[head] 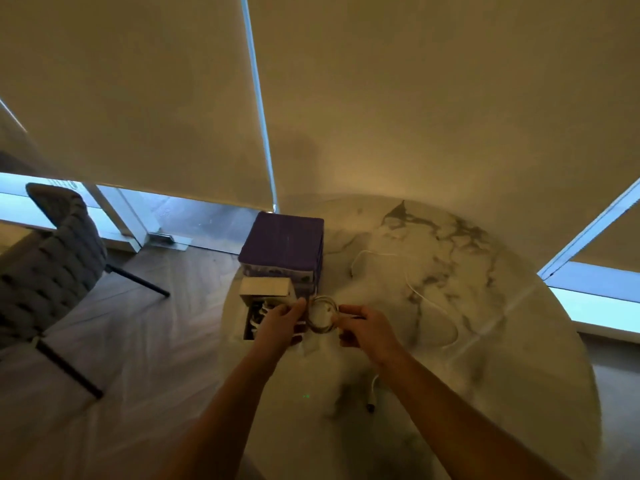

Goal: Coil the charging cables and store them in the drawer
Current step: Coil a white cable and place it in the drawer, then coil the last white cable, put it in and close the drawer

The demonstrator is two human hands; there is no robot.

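marble table edge near drawer; both hands' fingers pinch coiled cable

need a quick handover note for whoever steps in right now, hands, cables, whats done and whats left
Left hand and right hand both hold a coiled white cable between them, just right of the open drawer.
The drawer is pulled out of the purple drawer unit on the marble table; something white already lies inside.
Done: this cable is coiled.
Left: put the coil in the drawer, then coil and store the loose white cable on the table and the short cable near the front edge.
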